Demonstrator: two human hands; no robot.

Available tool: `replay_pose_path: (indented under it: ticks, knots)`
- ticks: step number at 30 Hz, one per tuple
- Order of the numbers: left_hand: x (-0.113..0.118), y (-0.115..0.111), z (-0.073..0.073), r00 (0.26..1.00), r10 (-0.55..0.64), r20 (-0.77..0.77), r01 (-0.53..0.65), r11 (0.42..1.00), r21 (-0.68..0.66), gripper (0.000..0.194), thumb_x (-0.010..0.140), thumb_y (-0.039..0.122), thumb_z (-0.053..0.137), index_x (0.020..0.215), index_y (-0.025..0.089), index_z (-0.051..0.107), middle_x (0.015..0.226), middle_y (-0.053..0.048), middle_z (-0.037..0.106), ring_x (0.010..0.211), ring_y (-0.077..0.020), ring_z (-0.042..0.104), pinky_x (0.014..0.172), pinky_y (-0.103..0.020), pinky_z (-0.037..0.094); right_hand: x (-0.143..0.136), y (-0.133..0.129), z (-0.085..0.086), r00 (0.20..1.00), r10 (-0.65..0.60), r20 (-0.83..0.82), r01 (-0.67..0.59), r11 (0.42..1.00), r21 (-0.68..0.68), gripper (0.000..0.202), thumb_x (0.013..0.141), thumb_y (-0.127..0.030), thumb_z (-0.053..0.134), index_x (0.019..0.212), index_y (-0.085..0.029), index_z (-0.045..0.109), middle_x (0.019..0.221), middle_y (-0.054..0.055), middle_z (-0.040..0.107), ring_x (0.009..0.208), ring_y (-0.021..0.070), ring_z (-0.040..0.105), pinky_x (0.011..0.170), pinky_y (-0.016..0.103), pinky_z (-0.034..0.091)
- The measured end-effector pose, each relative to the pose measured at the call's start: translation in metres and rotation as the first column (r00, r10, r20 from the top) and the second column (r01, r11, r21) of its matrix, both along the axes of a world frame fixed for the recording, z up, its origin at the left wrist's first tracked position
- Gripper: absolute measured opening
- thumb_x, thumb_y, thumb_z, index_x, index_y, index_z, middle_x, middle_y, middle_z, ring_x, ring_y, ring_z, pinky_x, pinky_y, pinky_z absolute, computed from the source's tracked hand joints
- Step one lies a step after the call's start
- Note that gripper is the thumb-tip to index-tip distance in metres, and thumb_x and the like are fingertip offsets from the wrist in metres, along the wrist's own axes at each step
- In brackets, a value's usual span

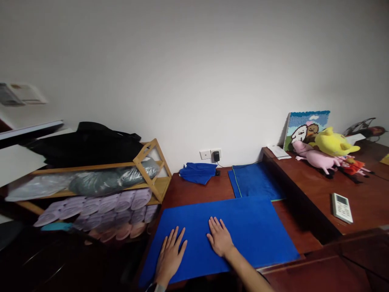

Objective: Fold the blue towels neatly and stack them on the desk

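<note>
Under both hands [194, 247], blue towel [243, 227] lies widthwise.

Your left hand [170, 255] and right hand [220, 239] lie flat on the blue cloth [243, 227], whose surface lies open all around them. Beyond it, bare desk [194, 190] leaves a lane between the crumpled blue cloth [198, 172] and the folded blue towel [255, 180]. The wooden rack [148, 170] hems you in on the left; a raised ledge [304, 190] blocks the right.
</note>
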State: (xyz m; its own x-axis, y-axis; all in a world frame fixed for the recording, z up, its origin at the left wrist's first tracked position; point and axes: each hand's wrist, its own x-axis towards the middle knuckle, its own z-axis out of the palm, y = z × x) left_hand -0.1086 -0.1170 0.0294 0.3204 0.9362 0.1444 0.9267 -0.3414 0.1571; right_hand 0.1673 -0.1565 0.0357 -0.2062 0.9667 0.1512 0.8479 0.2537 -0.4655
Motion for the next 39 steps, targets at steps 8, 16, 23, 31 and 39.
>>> replay_pose_path:
  ticks: [8, 16, 23, 31, 39]
  knots:
    - [-0.002, 0.002, 0.003, 1.0, -0.008, -0.016, 0.008, 1.0, -0.009, 0.063, 0.102, 0.057, 0.033, 0.159, 0.031, 0.035, 0.168, -0.004, 0.031, 0.155, -0.026, 0.029, 0.127, -0.051, 0.021, 0.167, -0.053, -0.018, 0.913, -0.364, 0.183, 0.38, 0.923, -0.061, 0.065, 0.103, -0.051, 0.029, 0.161, -0.021, 0.031, 0.166, 0.006, 0.031, 0.155, 0.0254, 0.022, 0.128, 0.05, 0.017]
    - [-0.032, 0.005, 0.006, 0.998, 0.061, 0.005, -0.061, 0.997, 0.043, 0.061, 0.101, 0.052, 0.036, 0.154, 0.024, 0.045, 0.163, -0.01, 0.042, 0.152, -0.0267, 0.036, 0.124, -0.048, 0.028, 0.292, -0.109, -0.003, 0.739, -0.619, 0.266, 0.645, 0.764, -0.015, 0.063, 0.099, -0.041, 0.028, 0.153, -0.018, 0.049, 0.16, 0.013, 0.044, 0.151, 0.0345, 0.032, 0.123, 0.054, 0.03]
    - [-0.062, -0.018, -0.007, 0.995, 0.069, -0.069, -0.068, 0.998, 0.015, 0.061, 0.1, 0.054, 0.039, 0.156, 0.03, 0.041, 0.167, -0.004, 0.033, 0.154, -0.0266, 0.03, 0.126, -0.05, 0.025, 0.12, -0.094, 0.002, 0.939, -0.291, 0.185, 0.28, 0.956, 0.082, 0.063, 0.106, -0.046, 0.022, 0.16, -0.017, 0.032, 0.166, 0.006, 0.03, 0.155, 0.0251, 0.023, 0.128, 0.047, 0.021]
    - [-0.06, -0.025, -0.003, 0.993, 0.082, -0.082, -0.082, 0.997, 0.008, 0.063, 0.101, 0.056, 0.036, 0.159, 0.032, 0.034, 0.168, -0.002, 0.029, 0.155, -0.0254, 0.027, 0.127, -0.051, 0.021, 0.044, -0.096, -0.007, 0.989, -0.08, 0.128, 0.077, 0.997, 0.026, 0.06, 0.107, -0.051, 0.023, 0.162, -0.028, 0.02, 0.168, 0.0, 0.022, 0.156, 0.0228, 0.021, 0.128, 0.047, 0.02]
    - [-0.058, -0.027, -0.003, 0.99, 0.099, -0.104, -0.097, 0.995, 0.023, 0.064, 0.099, 0.055, 0.039, 0.159, 0.034, 0.034, 0.168, -0.001, 0.029, 0.155, -0.0255, 0.028, 0.127, -0.054, 0.015, 0.214, -0.141, -0.02, 0.869, -0.437, 0.23, 0.451, 0.893, -0.009, 0.064, 0.102, -0.052, 0.023, 0.159, -0.026, 0.037, 0.164, 0.0, 0.034, 0.154, 0.0258, 0.024, 0.127, 0.048, 0.023]
